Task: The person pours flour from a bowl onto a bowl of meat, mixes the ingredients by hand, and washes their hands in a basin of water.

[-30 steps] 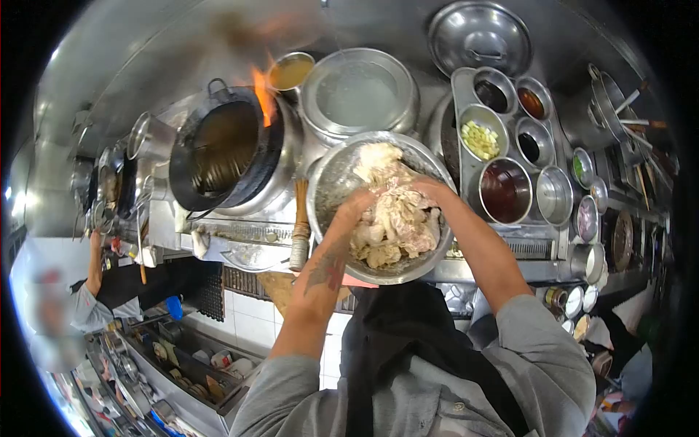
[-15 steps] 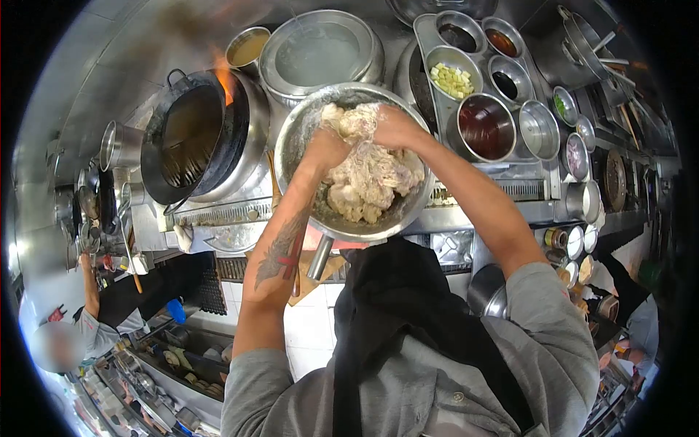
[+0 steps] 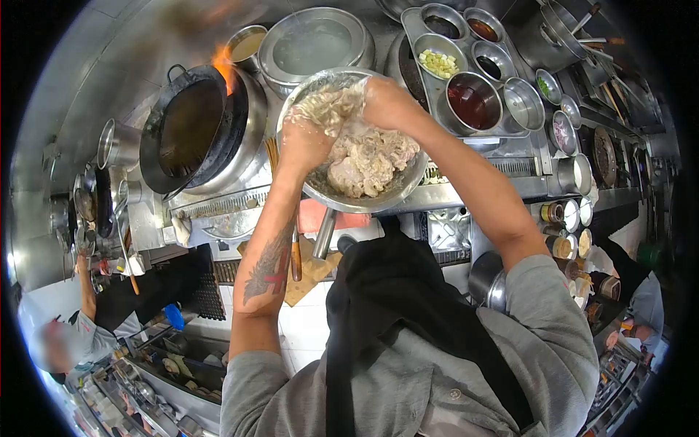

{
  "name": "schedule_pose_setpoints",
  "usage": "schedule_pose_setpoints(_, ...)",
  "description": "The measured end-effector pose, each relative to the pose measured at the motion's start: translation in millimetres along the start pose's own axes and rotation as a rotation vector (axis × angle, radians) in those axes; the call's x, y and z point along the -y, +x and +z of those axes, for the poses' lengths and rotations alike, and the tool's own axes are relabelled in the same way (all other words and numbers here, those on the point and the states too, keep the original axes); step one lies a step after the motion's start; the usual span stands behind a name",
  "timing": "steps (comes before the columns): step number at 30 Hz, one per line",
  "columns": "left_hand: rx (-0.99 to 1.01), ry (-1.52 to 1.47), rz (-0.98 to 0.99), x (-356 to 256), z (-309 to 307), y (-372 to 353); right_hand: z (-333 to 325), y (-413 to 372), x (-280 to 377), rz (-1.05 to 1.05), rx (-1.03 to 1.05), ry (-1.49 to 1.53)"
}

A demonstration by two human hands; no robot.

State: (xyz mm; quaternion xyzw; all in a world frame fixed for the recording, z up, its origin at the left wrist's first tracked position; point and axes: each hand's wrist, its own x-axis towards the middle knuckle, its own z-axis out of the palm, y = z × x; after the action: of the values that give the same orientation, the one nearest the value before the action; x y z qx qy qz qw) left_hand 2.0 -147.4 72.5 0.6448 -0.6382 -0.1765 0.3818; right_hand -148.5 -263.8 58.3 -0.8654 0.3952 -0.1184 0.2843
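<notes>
A steel bowl [image 3: 421, 172] with a long handle holds a lumpy heap of batter-coated raw meat [image 3: 371, 164], perhaps chicken. At its left rim my left hand [image 3: 306, 140] is closed on a blurred clump of the coated meat [image 3: 329, 108]. My right hand [image 3: 389, 103] reaches in over the far right side, fingers curled at the same clump; their tips are partly hidden. Pale batter smears both hands. The bowl tilts slightly, its handle [image 3: 325, 234] pointing toward my body.
A black wok [image 3: 171, 156] of dark oil sits at left beside a flame [image 3: 224, 65]. Behind the bowl stands a large steel pot [image 3: 269, 58]. At right, a tray [image 3: 411, 22] carries several sauce bowls and chopped pale pieces [image 3: 439, 63]. Another person [image 3: 91, 331] works far left.
My left hand has moved left to the bowl's rim, dragging a clump of meat up and left from the heap. The bowl has shifted slightly away from my body.
</notes>
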Motion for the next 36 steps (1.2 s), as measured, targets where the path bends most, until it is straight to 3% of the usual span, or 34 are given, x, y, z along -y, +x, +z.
schedule_pose_setpoints(1, -0.101, -0.082, 0.132, -4, -1, -2, -8, -2, 4, 0.003, 0.004, 0.0)
schedule_pose_setpoints(3, -0.125, 0.019, 0.115, -1, 2, -7, -28, -1, 2, 0.247, 0.19, 0.424)
schedule_pose_setpoints(5, -0.103, 0.066, -0.128, 18, 18, -14, 4, 14, -62, 0.198, 0.186, 0.241)
schedule_pose_setpoints(7, -0.069, 0.107, -0.164, 65, 51, -24, 4, 3, -78, 0.038, 0.159, -0.055)
schedule_pose_setpoints(9, 0.236, 0.228, -0.564, 88, 74, -34, 18, -4, -101, 0.189, 0.293, -0.144)
schedule_pose_setpoints(11, 0.565, 0.335, -0.723, 97, 85, -30, 71, -4, -159, 0.105, 0.274, 0.001)
schedule_pose_setpoints(13, 0.353, -0.358, -1.093, 106, 107, -46, 65, -4, -150, 0.305, 0.385, 0.003)
schedule_pose_setpoints(14, 0.285, -0.707, -1.159, 128, 132, -52, 63, -1, -150, 0.293, 0.384, 0.001)
schedule_pose_setpoints(16, 0.263, -0.845, -1.226, 109, 126, -42, 62, -4, -153, 0.628, 0.464, 0.519)
schedule_pose_setpoints(17, 0.241, -0.988, -1.277, 99, 120, -32, 60, 0, -153, 0.621, 0.463, 0.514)
schedule_pose_setpoints(19, 0.331, -0.95, -1.24, 110, 125, -37, 57, 4, -151, 0.757, 0.679, 0.768)
schedule_pose_setpoints(21, 0.342, -1.253, -1.304, 134, 136, -22, 87, 26, -177, 0.517, 0.457, 0.696)
schedule_pose_setpoints(23, 0.317, -1.177, -1.382, 117, 131, -10, 105, 36, -187, 0.268, 0.244, 0.48)
schedule_pose_setpoints(24, 0.419, -1.462, -1.308, 121, 134, -15, 115, 27, -192, 0.519, 0.423, 0.826)
schedule_pose_setpoints(25, 0.414, -1.352, -1.358, 99, 120, -11, 127, 12, -198, 0.782, 0.592, 1.165)
schedule_pose_setpoints(31, 0.376, -1.342, -1.238, 112, 145, -7, 113, 8, -187, 0.833, 0.458, 1.015)
schedule_pose_setpoints(33, 0.469, -1.252, -1.128, 105, 136, -4, 90, 1, -173, 0.65, 0.54, 1.124)
schedule_pose_setpoints(36, 0.474, -1.223, -1.116, 122, 134, 10, 63, -2, -154, 0.655, 0.435, 1.055)
